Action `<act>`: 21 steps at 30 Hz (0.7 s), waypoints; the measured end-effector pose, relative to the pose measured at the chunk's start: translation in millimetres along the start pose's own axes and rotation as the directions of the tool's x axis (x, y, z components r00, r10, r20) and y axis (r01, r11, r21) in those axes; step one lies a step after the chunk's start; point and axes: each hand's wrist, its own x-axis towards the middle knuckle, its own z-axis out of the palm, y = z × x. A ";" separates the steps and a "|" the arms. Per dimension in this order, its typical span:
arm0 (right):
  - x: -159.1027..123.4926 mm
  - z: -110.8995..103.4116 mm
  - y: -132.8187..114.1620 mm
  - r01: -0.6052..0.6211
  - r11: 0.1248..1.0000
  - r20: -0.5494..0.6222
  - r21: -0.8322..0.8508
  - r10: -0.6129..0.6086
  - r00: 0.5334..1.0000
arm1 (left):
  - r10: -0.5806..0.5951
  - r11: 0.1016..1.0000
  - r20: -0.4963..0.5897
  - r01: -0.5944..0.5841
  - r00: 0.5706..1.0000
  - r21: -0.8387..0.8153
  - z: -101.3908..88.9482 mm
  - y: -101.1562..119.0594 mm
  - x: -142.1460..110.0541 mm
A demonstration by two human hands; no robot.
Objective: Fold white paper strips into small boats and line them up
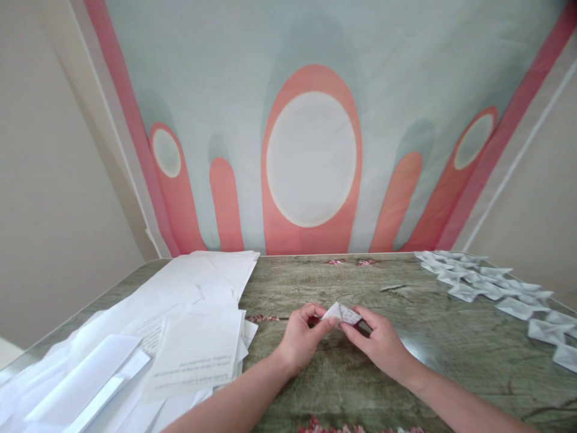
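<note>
Loose paper sheets (193, 337) pile far left. Your left hand (303, 338) and right hand (377, 343) both pinch a small folded paper piece (342, 313) between them at table (315, 282) centre, long axis left-right. Folded paper pieces (496, 288) line right.

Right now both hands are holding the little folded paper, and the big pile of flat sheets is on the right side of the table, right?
Not quite. The head view shows both hands, left hand and right hand, holding the little folded paper, but the big pile of flat sheets is on the left side of the table.
</note>
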 end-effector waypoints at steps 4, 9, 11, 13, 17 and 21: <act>0.6 -3.5 1.8 0.194 0.961 -0.046 -0.197 -0.207 0.977 | 0.205 0.931 -0.089 -0.166 0.975 0.325 -1.4 6.8 -3.4; 1.2 -8.6 6.4 0.373 0.772 0.095 -0.515 -0.381 0.920 | 0.368 0.781 0.003 -0.311 0.930 0.541 -4.2 17.1 -9.2; 1.0 -10.0 5.2 0.389 0.714 0.151 -0.582 -0.375 0.915 | 0.342 0.733 0.050 -0.300 0.938 0.611 -4.5 17.7 -10.7; 0.9 -10.6 2.5 0.399 0.682 0.188 -0.613 -0.365 0.912 | 0.296 0.693 0.085 -0.275 0.951 0.667 -4.6 16.6 -11.4; 0.8 -9.8 -2.1 0.421 0.668 0.215 -0.613 -0.372 0.903 | 0.208 0.648 0.115 -0.225 0.971 0.727 -5.8 12.9 -10.3; 0.0 -8.1 -1.5 0.432 0.666 0.224 -0.608 -0.378 0.898 | 0.176 0.616 0.149 -0.227 0.973 0.754 -6.2 13.6 -9.4</act>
